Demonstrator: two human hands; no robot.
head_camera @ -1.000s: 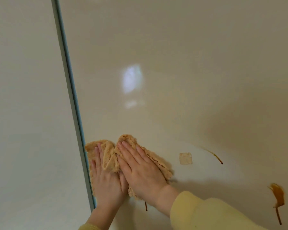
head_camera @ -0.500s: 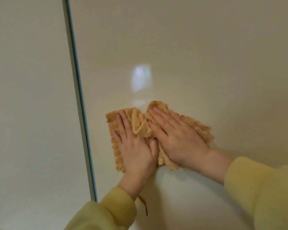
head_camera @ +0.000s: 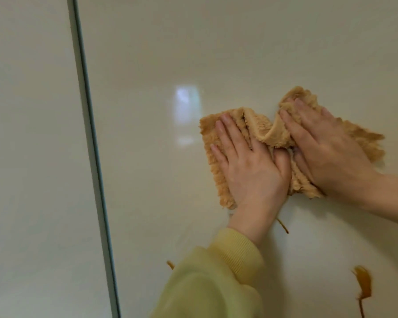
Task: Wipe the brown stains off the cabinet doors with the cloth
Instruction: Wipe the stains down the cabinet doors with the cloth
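Note:
A fluffy tan cloth (head_camera: 265, 131) is pressed flat against the glossy cream cabinet door (head_camera: 216, 53). My left hand (head_camera: 251, 168) lies on the cloth's left half with fingers spread. My right hand (head_camera: 326, 148) presses the cloth's right half, and a fold of cloth bunches up between the two hands. A thin brown streak (head_camera: 283, 226) shows just below my left wrist. A larger brown stain (head_camera: 363, 285) with a drip sits at the lower right. A small brown mark (head_camera: 170, 264) peeks out beside my yellow sleeve (head_camera: 216, 278).
A grey-green vertical gap (head_camera: 90, 145) separates this door from a second cream door (head_camera: 28, 157) on the left. A window's reflection (head_camera: 186, 104) shines on the door left of the cloth.
Both hands have slid the cloth up and to the right across the door. The small pale square patch seen a second ago is out of sight now.

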